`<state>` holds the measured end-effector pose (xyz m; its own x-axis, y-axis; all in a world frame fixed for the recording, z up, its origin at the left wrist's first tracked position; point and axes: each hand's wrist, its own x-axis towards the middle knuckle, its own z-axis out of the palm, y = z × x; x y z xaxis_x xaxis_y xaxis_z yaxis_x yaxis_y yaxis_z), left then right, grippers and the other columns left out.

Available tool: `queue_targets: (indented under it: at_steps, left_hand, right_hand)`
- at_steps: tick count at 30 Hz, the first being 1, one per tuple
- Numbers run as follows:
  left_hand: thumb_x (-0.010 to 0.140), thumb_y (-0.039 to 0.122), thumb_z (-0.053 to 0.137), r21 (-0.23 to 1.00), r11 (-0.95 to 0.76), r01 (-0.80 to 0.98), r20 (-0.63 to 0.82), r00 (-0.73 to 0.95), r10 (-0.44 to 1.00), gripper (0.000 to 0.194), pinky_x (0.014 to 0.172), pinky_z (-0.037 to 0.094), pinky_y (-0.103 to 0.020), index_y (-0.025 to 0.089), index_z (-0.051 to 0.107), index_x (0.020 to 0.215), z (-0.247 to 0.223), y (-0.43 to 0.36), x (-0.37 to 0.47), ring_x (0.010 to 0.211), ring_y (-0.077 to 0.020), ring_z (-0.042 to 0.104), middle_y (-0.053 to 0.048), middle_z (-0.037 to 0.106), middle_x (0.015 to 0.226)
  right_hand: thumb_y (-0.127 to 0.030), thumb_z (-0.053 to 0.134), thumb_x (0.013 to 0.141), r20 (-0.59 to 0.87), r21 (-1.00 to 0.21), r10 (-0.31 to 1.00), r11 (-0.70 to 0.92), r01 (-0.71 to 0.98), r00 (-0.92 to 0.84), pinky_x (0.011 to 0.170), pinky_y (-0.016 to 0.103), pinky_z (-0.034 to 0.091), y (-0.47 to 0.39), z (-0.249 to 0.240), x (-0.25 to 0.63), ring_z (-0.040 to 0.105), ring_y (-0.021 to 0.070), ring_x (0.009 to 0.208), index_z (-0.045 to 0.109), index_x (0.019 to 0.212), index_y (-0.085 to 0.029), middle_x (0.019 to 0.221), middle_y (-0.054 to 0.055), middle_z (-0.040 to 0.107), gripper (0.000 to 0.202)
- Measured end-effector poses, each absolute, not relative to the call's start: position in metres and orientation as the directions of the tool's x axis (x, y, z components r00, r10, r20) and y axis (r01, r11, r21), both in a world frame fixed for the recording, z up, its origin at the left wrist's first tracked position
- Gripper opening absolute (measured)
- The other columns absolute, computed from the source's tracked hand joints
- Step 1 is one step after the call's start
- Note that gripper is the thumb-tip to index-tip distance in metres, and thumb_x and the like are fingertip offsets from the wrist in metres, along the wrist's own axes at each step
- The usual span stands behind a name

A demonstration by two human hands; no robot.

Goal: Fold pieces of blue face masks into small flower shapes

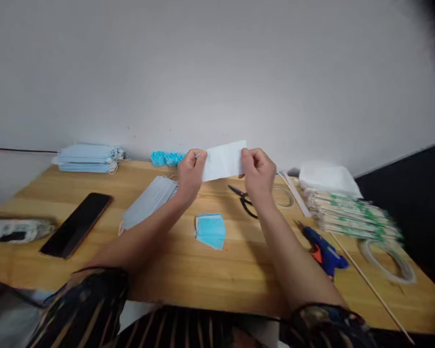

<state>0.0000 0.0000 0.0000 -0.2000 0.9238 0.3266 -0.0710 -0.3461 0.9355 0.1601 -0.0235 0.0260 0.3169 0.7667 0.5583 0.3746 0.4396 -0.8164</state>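
My left hand [191,174] and my right hand [258,174] pinch opposite ends of a white rectangular sheet [223,161], held taut above the back of the table. Whether it is paper or mask fabric I cannot tell. Below it, a cut piece of blue face mask [210,230] lies flat on the wood. Black-handled scissors [244,199] rest beneath my right wrist. Under my left forearm is a pale face mask [148,200] with ear loops, partly covered by the arm.
On the wooden table [210,280] are a stack of masks [87,157], blue gathered fabric [165,158], a phone [77,224], a power strip [18,229], a blue glue gun [324,251], wrapped chopsticks [351,216], tape rolls [387,261] and a thin stick [375,290]. A wall [217,72] stands behind.
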Motion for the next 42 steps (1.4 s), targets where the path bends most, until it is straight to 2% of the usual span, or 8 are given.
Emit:
queue_targets:
  at_steps: [5, 10, 17, 21, 26, 34, 39, 42]
  left_hand:
    - [0.096, 0.033, 0.063, 0.924, -0.382, -0.038, 0.367, -0.200, 0.908, 0.022, 0.055, 0.030, -0.022, 0.020, 0.054, 0.080, 0.000, 0.004, -0.002, 0.059, -0.0099, 0.037, 0.004, 0.043, 0.066]
    - [0.092, 0.042, 0.068, 0.950, -0.288, -0.120, 0.272, -0.134, 0.953, 0.028, 0.050, 0.031, -0.022, 0.021, 0.052, 0.082, -0.010, 0.010, -0.002, 0.053, -0.0090, 0.039, 0.005, 0.044, 0.062]
    - [0.084, 0.052, 0.077, 0.941, -0.270, -0.203, 0.302, 0.149, 0.942, 0.054, 0.050, 0.041, -0.025, 0.025, 0.060, 0.128, -0.002, 0.012, -0.012, 0.047, -0.0115, 0.049, 0.007, 0.052, 0.058]
    - [0.083, 0.047, 0.075, 0.953, -0.256, -0.162, 0.297, 0.342, 0.891, 0.033, 0.066, 0.053, -0.029, 0.021, 0.073, 0.103, 0.011, 0.011, -0.026, 0.067, -0.0146, 0.066, -0.001, 0.070, 0.076]
    - [0.077, 0.030, 0.083, 0.968, -0.238, -0.074, 0.231, 0.633, 0.739, 0.041, 0.083, 0.056, -0.034, 0.021, 0.068, 0.114, 0.028, 0.004, -0.035, 0.100, -0.0235, 0.075, -0.009, 0.080, 0.104]
    - [0.083, 0.038, 0.076, 0.881, -0.467, 0.083, 0.404, 0.385, 0.830, 0.021, 0.071, 0.055, -0.032, 0.018, 0.073, 0.084, 0.017, 0.014, -0.028, 0.068, -0.0165, 0.067, -0.004, 0.072, 0.073]
    - [0.081, 0.029, 0.079, 0.631, -0.730, 0.264, 0.659, 0.313, 0.683, 0.007, 0.102, 0.051, -0.043, 0.023, 0.078, 0.079, 0.019, 0.013, -0.027, 0.114, -0.0245, 0.066, -0.009, 0.072, 0.123]
    - [0.085, 0.026, 0.074, 0.610, -0.751, 0.252, 0.673, 0.335, 0.659, 0.006, 0.111, 0.047, -0.047, 0.022, 0.078, 0.083, 0.021, 0.009, -0.026, 0.130, -0.0266, 0.061, -0.010, 0.067, 0.140]
  right_hand:
    - [-0.050, 0.060, 0.096, 0.595, -0.788, 0.697, 0.407, 0.462, 0.401, 0.058, 0.029, 0.040, -0.022, 0.023, 0.163, 0.044, 0.0116, 0.054, 0.057, 0.073, -0.023, 0.056, -0.006, 0.047, 0.036]
    - [-0.048, 0.063, 0.094, 0.494, -0.861, 0.768, 0.366, 0.353, 0.408, 0.052, 0.028, 0.038, -0.011, 0.012, 0.173, 0.043, 0.0117, 0.050, 0.056, 0.070, -0.023, 0.053, -0.006, 0.045, 0.035]
    - [-0.056, 0.074, 0.084, 0.360, -0.930, 0.872, 0.309, 0.198, 0.330, 0.041, 0.024, 0.035, -0.002, 0.017, 0.192, 0.044, 0.0087, 0.045, 0.060, 0.070, -0.022, 0.056, -0.005, 0.051, 0.039]
    - [-0.054, 0.074, 0.082, 0.362, -0.929, 0.883, 0.315, 0.194, 0.300, 0.041, 0.022, 0.039, -0.002, 0.019, 0.198, 0.045, 0.0069, 0.044, 0.064, 0.071, -0.020, 0.058, -0.004, 0.055, 0.038]
    - [-0.046, 0.071, 0.083, 0.390, -0.908, 0.891, 0.331, 0.258, 0.231, 0.044, 0.022, 0.042, -0.004, 0.024, 0.200, 0.051, 0.0076, 0.046, 0.067, 0.074, -0.020, 0.059, -0.005, 0.058, 0.028]
    - [-0.040, 0.068, 0.084, 0.429, -0.840, 0.899, 0.361, 0.405, 0.088, 0.062, 0.029, 0.050, -0.016, 0.034, 0.191, 0.057, 0.0132, 0.061, 0.072, 0.080, -0.020, 0.065, -0.002, 0.063, 0.021]
    - [-0.031, 0.062, 0.088, 0.554, -0.645, 0.831, 0.463, 0.608, -0.045, 0.071, 0.031, 0.045, -0.027, 0.038, 0.179, 0.060, 0.0159, 0.073, 0.073, 0.079, -0.021, 0.079, 0.002, 0.071, 0.018]
    - [-0.031, 0.060, 0.090, 0.513, -0.641, 0.852, 0.461, 0.613, -0.105, 0.070, 0.030, 0.042, -0.031, 0.040, 0.174, 0.060, 0.0161, 0.073, 0.075, 0.082, -0.021, 0.079, 0.002, 0.071, 0.020]
